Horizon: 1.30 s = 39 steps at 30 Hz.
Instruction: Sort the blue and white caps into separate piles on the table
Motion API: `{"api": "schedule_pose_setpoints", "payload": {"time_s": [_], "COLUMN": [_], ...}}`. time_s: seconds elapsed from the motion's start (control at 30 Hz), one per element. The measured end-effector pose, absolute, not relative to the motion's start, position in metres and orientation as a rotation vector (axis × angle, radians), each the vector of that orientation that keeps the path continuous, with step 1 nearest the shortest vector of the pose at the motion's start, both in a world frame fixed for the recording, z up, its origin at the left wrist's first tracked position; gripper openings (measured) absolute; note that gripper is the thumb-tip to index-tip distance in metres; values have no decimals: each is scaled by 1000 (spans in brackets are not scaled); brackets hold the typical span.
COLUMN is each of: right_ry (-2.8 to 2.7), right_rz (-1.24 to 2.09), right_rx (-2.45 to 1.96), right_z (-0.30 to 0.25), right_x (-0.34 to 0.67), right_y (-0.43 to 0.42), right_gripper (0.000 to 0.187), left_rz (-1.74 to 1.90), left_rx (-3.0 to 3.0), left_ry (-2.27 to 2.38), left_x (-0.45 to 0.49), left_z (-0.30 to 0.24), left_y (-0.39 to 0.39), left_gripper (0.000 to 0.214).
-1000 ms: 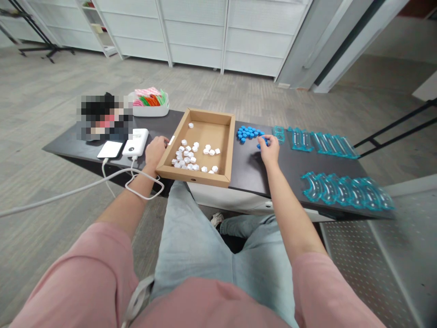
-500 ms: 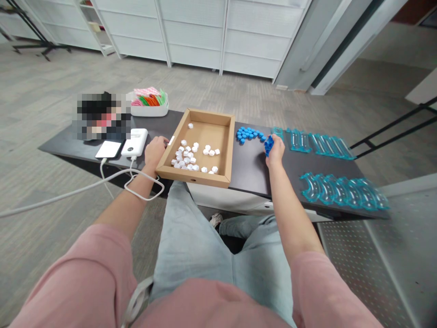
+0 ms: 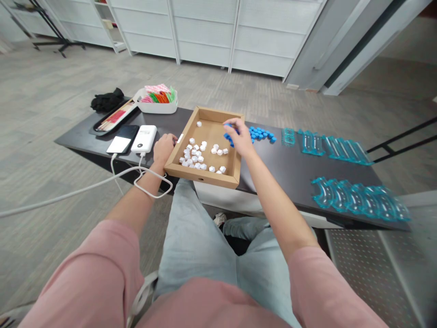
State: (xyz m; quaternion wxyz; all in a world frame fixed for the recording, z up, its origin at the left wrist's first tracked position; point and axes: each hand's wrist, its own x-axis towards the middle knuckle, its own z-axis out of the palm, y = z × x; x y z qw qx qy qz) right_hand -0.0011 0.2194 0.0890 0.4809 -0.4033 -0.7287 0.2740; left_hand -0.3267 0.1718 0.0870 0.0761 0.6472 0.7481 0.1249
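My right hand (image 3: 240,136) is over the right wall of an open cardboard box (image 3: 221,183). Its curled fingers hold a cluster of blue plastic pieces (image 3: 228,136), partly hidden by the hand. Several small white faceted pieces (image 3: 194,157) lie inside the box, mostly toward its front left. My left hand (image 3: 164,149) is closed at the box's left wall, its fingertips against the side. Just right of the box, more blue pieces (image 3: 261,133) lie loose on the dark table (image 3: 273,166).
Teal clear plastic parts stand in a back row (image 3: 346,149) and a front row (image 3: 360,200) on the right. On the left are a white power bank (image 3: 144,139), a phone (image 3: 123,139), a black tray of sticks (image 3: 114,119) and a white basket (image 3: 157,107). A white cable (image 3: 85,190) crosses my left forearm.
My right hand has moved left with the blue pieces, from the table to over the box's right side. My left hand stays at the box. The view has shifted slightly.
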Motion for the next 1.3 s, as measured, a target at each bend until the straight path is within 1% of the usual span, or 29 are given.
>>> {"api": "schedule_pose_setpoints", "payload": {"time_s": [0.1,0.2,0.33,0.47,0.53,0.6,0.63,0.7,0.8,0.9,0.97,1.03,1.2,1.3], "right_ry": [-2078,-2185,-2093,-1915,-1798,-1709,-1690,-1712,-1833,-1932,-1969,-2003,-2083,-2141], "right_rz": [726,727,603,374,264,161,113,38,-6,-2,26,53,39,35], "right_rx": [-887,-866,-982,-1231,-1394,-1579,-1664,-1788,-1855,-1875,-1888,-1874,-1795,-1765], "right_z": [91,91,90,82,73,63,58,50,44,43,42,41,37,38], "right_x": [-26,-29,-6,43,72,98,108,122,127,123,120,119,122,123], "right_y": [215,208,206,213,214,213,212,211,220,239,251,258,257,252], "right_gripper": [37,33,31,26,26,33,39,57,81,93,97,95,75,68], "left_rz": [371,363,360,355,351,344,340,332,332,323,310,302,302,290], "left_rx": [1940,1936,1944,1945,1949,1951,1950,1945,1939,1946,1951,1949,1917,1905], "left_ry": [2266,2288,2288,2272,2256,2255,2258,2266,2275,2280,2284,2299,2336,2344], "left_x": [-326,-325,-325,-325,-326,-326,-326,-327,-327,-328,-330,-332,-334,-335], "left_z": [86,86,86,87,88,88,88,87,86,84,82,79,76,76], "left_y": [172,172,172,172,172,172,172,172,173,174,175,176,178,179], "left_gripper": [34,34,36,34,33,33,32,33,37,37,35,34,36,36]}}
